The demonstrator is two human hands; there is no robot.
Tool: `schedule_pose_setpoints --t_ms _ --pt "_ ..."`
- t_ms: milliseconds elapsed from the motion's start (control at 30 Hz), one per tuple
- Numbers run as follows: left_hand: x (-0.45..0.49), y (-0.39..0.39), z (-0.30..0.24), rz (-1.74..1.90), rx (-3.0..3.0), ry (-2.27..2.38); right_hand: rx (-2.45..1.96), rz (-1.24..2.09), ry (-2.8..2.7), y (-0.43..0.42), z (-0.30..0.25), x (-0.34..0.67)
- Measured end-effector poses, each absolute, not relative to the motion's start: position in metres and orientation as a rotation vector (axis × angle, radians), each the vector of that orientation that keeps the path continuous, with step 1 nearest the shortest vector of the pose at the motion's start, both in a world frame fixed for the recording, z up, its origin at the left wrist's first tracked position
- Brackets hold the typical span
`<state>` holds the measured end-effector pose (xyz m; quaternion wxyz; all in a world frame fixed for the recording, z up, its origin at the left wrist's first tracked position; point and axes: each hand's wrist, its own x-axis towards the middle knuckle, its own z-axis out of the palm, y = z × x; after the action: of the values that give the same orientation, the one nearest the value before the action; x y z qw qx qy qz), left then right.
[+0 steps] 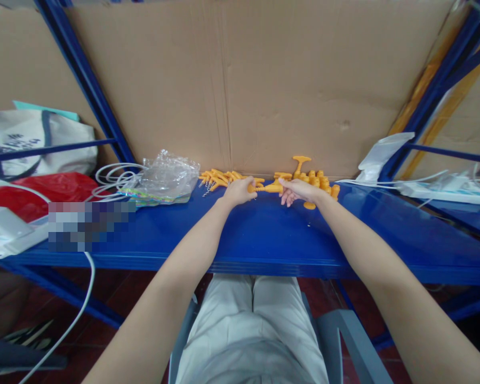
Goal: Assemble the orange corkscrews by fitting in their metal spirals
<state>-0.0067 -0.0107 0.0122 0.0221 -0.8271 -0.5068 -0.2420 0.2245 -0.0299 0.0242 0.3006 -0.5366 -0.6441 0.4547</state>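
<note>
Between my two hands, a little above the blue shelf top, lies a yellow plastic piece [267, 188] with a ribbed, narrow section. My left hand [239, 193] is closed around its left end. At its right end, my right hand [295, 191] pinches it between thumb and forefinger, the other fingers loosely curled. Behind my left hand is a pile of yellow handles [220, 177] with thin metal spirals sticking out. Several yellow cylindrical parts [318, 178] stand close together behind my right hand. A yellow T-shaped part [301, 161] rises among them, and a yellow disc [309, 205] shows below my wrist.
A clear plastic bag [170, 178] with colourful sheets sits left of the pile, near a coiled white cable [118, 173]. Farther left are a red bag [64, 192] and a canvas bag [64, 141]. A white power strip [444, 192] lies at right. Cardboard [284, 80] closes the back.
</note>
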Motion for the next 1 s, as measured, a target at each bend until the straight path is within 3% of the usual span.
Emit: schedule_pose_setpoints --t_ms 733,1000 --pt "-0.0085 -0.004 0.0064 -0.797 -2.571 -1.582 -1.546 1.205 -1.681 -0.0391 0.0309 0.2164" --pt "-0.0101 -0.001 0.0049 -0.852 -2.566 -1.579 -1.381 1.009 -1.816 -0.0379 0.0313 0.2195"
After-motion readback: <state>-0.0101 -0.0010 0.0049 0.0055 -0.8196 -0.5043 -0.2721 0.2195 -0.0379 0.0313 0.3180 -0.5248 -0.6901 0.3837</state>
